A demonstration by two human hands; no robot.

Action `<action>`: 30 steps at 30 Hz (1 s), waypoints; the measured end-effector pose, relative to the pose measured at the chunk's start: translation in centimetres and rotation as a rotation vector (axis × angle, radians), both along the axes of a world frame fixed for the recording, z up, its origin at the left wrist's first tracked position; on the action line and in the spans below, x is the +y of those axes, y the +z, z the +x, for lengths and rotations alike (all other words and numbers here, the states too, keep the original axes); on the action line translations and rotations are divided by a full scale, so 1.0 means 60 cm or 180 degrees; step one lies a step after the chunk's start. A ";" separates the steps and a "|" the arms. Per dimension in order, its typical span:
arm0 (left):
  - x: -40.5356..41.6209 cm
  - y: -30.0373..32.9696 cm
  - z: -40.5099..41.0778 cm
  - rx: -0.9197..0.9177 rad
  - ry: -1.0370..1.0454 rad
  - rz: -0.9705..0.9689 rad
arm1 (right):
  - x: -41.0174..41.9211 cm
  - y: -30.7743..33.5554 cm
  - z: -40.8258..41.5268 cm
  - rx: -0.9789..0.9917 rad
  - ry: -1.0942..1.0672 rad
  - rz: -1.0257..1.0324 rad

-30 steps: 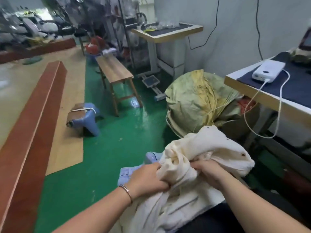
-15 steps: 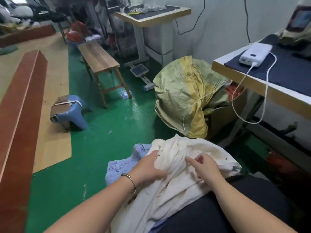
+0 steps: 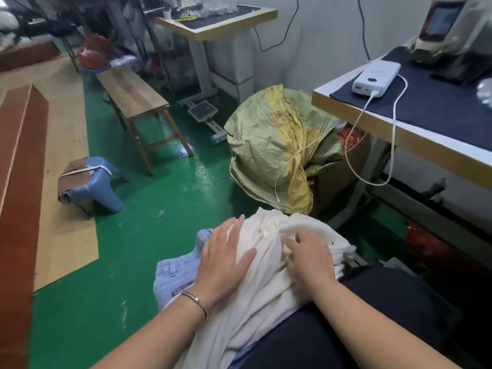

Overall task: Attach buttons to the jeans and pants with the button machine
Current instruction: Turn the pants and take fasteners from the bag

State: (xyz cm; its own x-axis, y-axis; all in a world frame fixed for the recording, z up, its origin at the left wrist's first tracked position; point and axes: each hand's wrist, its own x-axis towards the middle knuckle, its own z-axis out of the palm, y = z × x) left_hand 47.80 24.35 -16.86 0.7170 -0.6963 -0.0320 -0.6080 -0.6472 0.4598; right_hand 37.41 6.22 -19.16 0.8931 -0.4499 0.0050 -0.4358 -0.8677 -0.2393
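Cream-white pants (image 3: 266,288) lie bunched across the person's lap, the reference point here. Light-blue jeans (image 3: 175,272) lie under their left edge. Left hand (image 3: 223,262) rests flat on the pants, fingers spread wide. Right hand (image 3: 310,258) presses their top, fingers loosely bent, gripping nothing.

Left hand (image 3: 226,259) and right hand (image 3: 310,258) rest flat on cream pants (image 3: 262,294).

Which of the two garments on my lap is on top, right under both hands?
The cream pants. Both the left hand and right hand rest flat on them, while the light blue jeans poke out underneath at the left.
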 end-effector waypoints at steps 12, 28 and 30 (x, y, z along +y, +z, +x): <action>-0.093 0.072 0.028 0.0339 -0.0829 0.1156 | -0.012 0.051 -0.029 0.0468 0.0395 0.1121; -0.466 0.349 -0.480 0.1441 -0.4393 0.0646 | -0.083 0.471 -0.705 0.0099 -0.2192 0.0446; -0.478 0.343 -0.570 0.1489 -0.4705 0.0885 | -0.052 0.471 -0.799 -0.0015 -0.2949 0.0446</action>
